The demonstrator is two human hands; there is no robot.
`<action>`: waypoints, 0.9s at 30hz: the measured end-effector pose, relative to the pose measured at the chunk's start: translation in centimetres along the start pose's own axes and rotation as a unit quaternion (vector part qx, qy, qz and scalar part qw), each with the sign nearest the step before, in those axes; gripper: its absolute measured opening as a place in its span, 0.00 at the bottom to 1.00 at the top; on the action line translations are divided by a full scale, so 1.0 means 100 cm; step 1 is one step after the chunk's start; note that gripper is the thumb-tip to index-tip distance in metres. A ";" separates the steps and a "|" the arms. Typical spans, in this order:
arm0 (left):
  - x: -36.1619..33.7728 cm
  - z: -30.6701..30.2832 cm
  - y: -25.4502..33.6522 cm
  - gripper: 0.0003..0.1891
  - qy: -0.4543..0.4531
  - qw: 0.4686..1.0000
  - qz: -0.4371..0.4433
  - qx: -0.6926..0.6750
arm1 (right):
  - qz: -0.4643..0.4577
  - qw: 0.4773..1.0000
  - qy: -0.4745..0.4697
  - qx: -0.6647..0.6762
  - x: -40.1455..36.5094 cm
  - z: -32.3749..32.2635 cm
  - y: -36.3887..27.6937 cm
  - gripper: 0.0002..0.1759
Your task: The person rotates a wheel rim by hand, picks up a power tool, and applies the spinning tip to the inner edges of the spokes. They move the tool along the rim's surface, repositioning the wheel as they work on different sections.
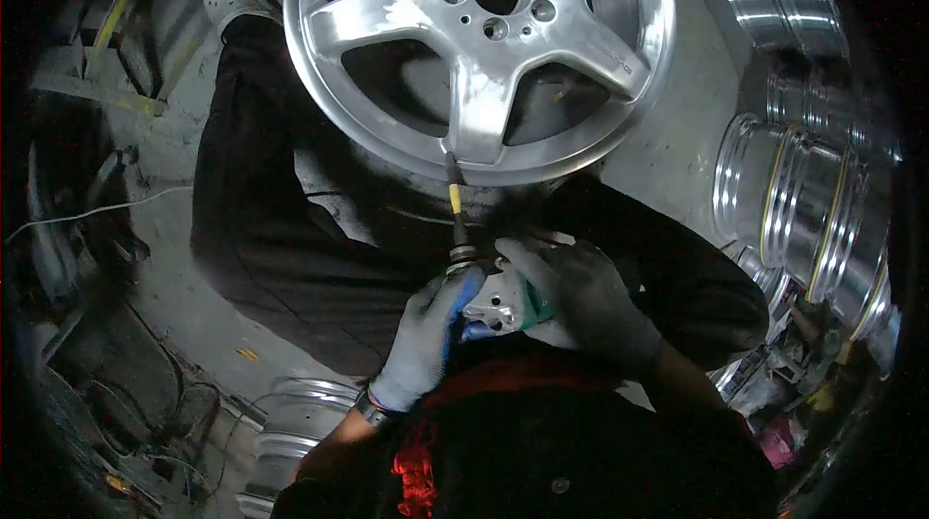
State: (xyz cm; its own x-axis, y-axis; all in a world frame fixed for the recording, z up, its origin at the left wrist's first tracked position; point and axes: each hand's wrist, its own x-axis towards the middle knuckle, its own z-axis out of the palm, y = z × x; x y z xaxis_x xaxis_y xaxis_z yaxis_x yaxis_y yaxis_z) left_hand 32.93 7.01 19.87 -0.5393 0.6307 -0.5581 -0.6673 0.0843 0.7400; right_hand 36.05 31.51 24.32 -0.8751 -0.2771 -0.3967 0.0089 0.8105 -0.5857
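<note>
A silver five-spoke wheel rim (482,103) lies face up between the person's legs. Below its lower edge is a power tool (498,304) with a green and metallic body and a long dark shaft with a yellow band, its tip touching or very near the bottom spoke. My left hand (426,330), in a grey glove with blue on it, is closed round the front of the tool. My right hand (590,301), in a darker grey glove, is wrapped over the tool's right side; its fingers are partly in shadow.
Several polished rims (813,209) are stacked along the right side. Another rim (300,422) stands at the lower left. A metal frame (97,84) is at the upper left, with a pale cable (102,211) and dark clutter below it.
</note>
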 end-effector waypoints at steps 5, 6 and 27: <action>0.006 -0.009 -0.019 0.30 0.012 0.989 0.050 0.139 | -0.012 0.999 0.011 0.042 0.000 0.004 0.005 0.53; 0.008 -0.010 -0.015 0.31 0.011 0.998 -0.009 0.063 | -0.013 0.999 0.011 0.042 -0.002 0.011 0.010 0.53; 0.013 0.004 0.037 0.22 0.070 0.997 -0.026 0.010 | 0.030 0.997 0.003 0.076 0.011 0.002 0.004 0.54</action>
State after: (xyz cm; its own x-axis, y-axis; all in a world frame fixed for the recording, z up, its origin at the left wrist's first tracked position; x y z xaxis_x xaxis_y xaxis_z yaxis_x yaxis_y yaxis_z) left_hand 29.96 8.44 22.01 -0.5708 0.5114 -0.6423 -0.6867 0.1315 0.7150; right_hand 35.18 31.48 23.52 -0.8734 -0.2270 -0.4308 0.1349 0.7373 -0.6619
